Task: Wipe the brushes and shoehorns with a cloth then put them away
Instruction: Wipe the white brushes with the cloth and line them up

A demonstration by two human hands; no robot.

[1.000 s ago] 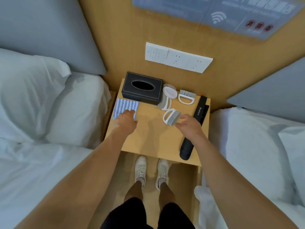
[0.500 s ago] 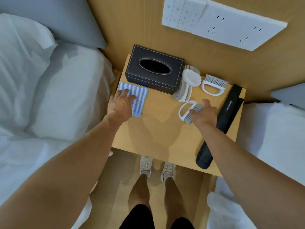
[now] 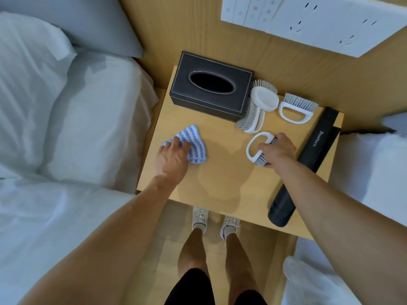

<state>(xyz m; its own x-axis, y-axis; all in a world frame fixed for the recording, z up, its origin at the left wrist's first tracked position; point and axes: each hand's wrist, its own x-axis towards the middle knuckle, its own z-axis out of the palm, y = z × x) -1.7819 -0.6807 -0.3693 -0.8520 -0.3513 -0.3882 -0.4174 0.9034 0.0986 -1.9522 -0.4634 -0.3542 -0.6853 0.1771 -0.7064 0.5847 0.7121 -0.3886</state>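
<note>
Two hands work apart on the table [image 3: 222, 186]: left hand [image 3: 174, 158] fingers pinch the cloth [image 3: 193, 144], while the right hand [image 3: 278, 150] grips the nearest brush [image 3: 255, 148], its bristle edge running toward the person, cloth well to its left.

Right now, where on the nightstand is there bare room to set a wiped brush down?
Bare wood lies between the cloth and the held brush, running to the nightstand front edge. Crowded: the back, with tissue box, three brushes, and shoehorn at right.
</note>
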